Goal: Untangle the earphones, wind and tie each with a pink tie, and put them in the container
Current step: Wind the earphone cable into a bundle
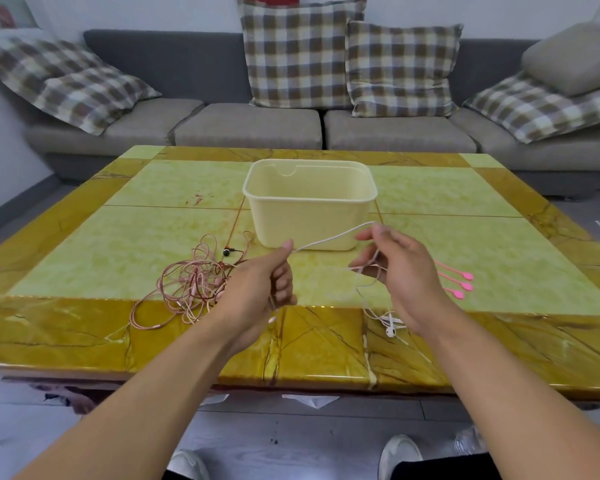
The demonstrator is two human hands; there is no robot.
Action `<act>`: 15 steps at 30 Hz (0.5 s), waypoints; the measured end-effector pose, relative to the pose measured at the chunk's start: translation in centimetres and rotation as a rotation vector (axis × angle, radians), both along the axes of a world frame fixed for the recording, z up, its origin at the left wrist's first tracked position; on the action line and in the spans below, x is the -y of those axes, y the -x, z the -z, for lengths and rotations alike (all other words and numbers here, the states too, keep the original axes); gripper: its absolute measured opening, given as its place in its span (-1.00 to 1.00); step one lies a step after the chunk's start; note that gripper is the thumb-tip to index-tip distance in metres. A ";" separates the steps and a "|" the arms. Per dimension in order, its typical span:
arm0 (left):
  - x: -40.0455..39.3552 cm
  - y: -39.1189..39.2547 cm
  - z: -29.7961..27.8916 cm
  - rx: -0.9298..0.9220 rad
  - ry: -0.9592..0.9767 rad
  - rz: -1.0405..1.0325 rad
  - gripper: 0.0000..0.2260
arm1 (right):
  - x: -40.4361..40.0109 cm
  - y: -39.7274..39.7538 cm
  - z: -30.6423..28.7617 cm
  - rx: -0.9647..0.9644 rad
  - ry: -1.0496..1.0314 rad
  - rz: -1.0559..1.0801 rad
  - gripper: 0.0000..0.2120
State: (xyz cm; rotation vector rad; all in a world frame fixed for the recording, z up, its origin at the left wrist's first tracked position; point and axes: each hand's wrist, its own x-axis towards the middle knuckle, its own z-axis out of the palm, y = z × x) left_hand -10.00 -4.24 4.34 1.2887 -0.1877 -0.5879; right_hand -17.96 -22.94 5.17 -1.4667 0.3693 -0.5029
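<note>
White cord (329, 239), thin, limp and likely near weightless, is being stretched between the left hand (260, 285), pinching one end, and the right hand (400, 271), fingers curled round its loops. Its hard buds (392, 328) are dangling near the table (84, 334) edge. Pink tangle (191, 285) is lying left; rubbery ties (459, 284) right; plastic container (310, 206) beyond. Gripping is judged safest along the cord, not the buds.

Glossy marble table (84, 337); matt plastic container (309, 220); cloth sofa (250, 126)
</note>
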 end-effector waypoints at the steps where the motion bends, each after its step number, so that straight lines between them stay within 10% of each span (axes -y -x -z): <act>1: -0.1 0.2 -0.3 -0.008 0.000 0.056 -0.58 | 0.4 -0.1 -0.2 0.019 -0.105 0.044 -0.70; 7: -1.0 0.0 -0.5 -0.041 -0.052 0.249 -0.60 | 3.3 0.4 0.0 -0.034 -0.223 0.343 -0.75; 15: -0.9 0.2 -1.4 -0.140 0.147 0.280 -0.65 | 0.8 1.2 0.8 -0.393 0.717 -0.067 -0.72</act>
